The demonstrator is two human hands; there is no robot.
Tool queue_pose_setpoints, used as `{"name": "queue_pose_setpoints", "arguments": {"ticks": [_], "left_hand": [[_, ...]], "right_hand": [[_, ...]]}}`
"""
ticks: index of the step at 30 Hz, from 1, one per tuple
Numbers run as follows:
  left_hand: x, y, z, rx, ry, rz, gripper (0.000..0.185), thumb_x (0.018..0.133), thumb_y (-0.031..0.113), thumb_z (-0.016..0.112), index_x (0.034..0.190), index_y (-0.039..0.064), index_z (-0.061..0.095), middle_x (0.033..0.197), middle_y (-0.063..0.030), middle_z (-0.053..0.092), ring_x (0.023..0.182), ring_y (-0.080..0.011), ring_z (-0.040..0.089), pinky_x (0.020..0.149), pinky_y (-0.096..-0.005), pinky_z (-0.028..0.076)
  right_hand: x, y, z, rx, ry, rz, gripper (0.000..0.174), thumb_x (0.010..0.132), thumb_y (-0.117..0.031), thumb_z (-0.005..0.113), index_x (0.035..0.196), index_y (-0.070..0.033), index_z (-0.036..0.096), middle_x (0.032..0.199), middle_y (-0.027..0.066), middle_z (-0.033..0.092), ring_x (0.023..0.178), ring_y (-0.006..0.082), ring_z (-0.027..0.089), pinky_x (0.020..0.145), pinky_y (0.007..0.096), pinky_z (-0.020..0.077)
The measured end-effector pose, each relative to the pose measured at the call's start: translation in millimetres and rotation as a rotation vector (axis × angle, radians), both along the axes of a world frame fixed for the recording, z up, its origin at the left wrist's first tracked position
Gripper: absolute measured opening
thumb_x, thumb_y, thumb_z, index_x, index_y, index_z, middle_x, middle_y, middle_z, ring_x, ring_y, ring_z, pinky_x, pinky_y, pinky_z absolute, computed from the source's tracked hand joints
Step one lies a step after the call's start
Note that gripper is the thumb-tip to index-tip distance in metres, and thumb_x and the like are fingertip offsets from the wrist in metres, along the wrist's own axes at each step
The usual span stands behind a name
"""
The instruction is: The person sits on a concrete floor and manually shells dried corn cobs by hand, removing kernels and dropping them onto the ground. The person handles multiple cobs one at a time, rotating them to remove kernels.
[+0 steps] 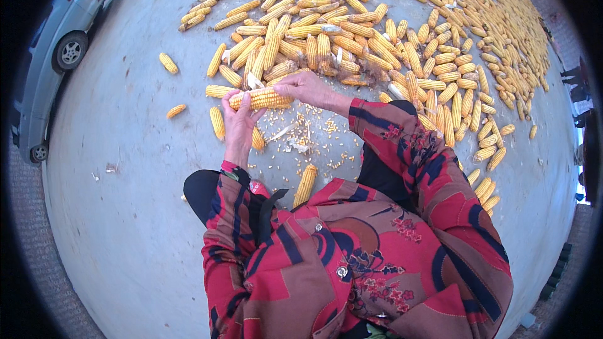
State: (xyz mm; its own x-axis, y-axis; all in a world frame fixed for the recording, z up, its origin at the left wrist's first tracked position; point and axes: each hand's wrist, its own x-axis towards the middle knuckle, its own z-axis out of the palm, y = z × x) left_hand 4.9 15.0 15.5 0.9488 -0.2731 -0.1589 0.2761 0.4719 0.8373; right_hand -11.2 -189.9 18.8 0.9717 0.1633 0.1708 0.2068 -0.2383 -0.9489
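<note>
A yellow ear of corn (262,99) lies roughly level between my two hands, above the grey floor. My left hand (239,117) grips its left end, fingers behind and thumb across the front. At the other end, the fingers of my right hand (301,88) touch the upper side; whether they pinch the ear or a kernel is too small to tell. Loose corn kernels (332,126) and pieces of pale husk (297,145) are scattered on the floor below the hands. Another ear of corn (306,184) lies on the floor between my legs.
A heap of corn ears (320,33) lies just beyond my hands, spreading right into a much larger pile (499,23). Single ears (168,63) lie to the left. A silver vehicle (52,52) stands at the far left. Dark, indistinct shapes line the right rim.
</note>
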Motion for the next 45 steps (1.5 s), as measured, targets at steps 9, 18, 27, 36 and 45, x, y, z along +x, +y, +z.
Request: {"name": "queue_pose_setpoints", "arguments": {"ticks": [9,18,27,36,45], "left_hand": [[0.0,-1.0,-1.0,-0.024,-0.033,-0.002,0.031,0.09,0.017,0.059,0.113,0.015,0.038,0.11,-0.0065,0.052,0.1,-0.0213,0.057,0.081,-0.0424,0.053],[-3.9,-3.5,2.7,0.072,-0.053,-0.034,0.032,0.09,0.014,0.059,0.114,0.016,0.037,0.11,-0.0057,0.049,0.101,-0.0207,0.056,0.079,-0.0406,0.054],[-5.9,-8.0,4.8,0.154,-0.135,-0.042,0.034,0.089,0.014,0.06,0.114,0.015,0.037,0.11,-0.0062,0.05,0.099,-0.0191,0.057,0.078,-0.0377,0.055],[-9.5,-11.2,5.9,0.137,-0.142,-0.069,0.034,0.089,0.015,0.06,0.114,0.014,0.037,0.11,-0.0062,0.05,0.099,-0.0183,0.057,0.078,-0.0384,0.056],[-2.5,-1.8,2.1,0.058,-0.057,-0.048,0.031,0.09,0.017,0.058,0.114,0.014,0.038,0.11,-0.0071,0.051,0.099,-0.0199,0.058,0.077,-0.0393,0.057]], "right_hand": [[2.4,-4.0,2.0,-0.082,0.054,-0.059,0.044,0.087,-0.043,0.055,0.082,-0.001,0.067,0.061,0.0054,0.057,0.06,0.0105,0.052,0.056,0.0296,0.0431],[-0.4,-0.2,-2.8,-0.168,0.047,0.029,0.05,0.086,-0.052,0.052,0.096,-0.006,0.068,0.072,0.0089,0.064,0.064,0.0168,0.059,0.059,0.0309,0.0454],[-12.3,4.3,17.5,-0.202,0.143,0.021,0.047,0.087,-0.051,0.049,0.098,-0.009,0.068,0.068,0.008,0.063,0.059,0.0179,0.061,0.055,0.0313,0.0469],[-8.1,2.9,11.5,-0.148,0.26,0.028,0.05,0.087,-0.056,0.047,0.106,-0.013,0.066,0.068,0.0076,0.063,0.049,0.015,0.059,0.048,0.0283,0.0482],[-11.2,3.6,19.2,-0.249,0.083,0.162,0.05,0.085,-0.051,0.049,0.114,-0.012,0.061,0.072,0.0112,0.062,0.063,0.0215,0.062,0.06,0.0343,0.0483]]}}
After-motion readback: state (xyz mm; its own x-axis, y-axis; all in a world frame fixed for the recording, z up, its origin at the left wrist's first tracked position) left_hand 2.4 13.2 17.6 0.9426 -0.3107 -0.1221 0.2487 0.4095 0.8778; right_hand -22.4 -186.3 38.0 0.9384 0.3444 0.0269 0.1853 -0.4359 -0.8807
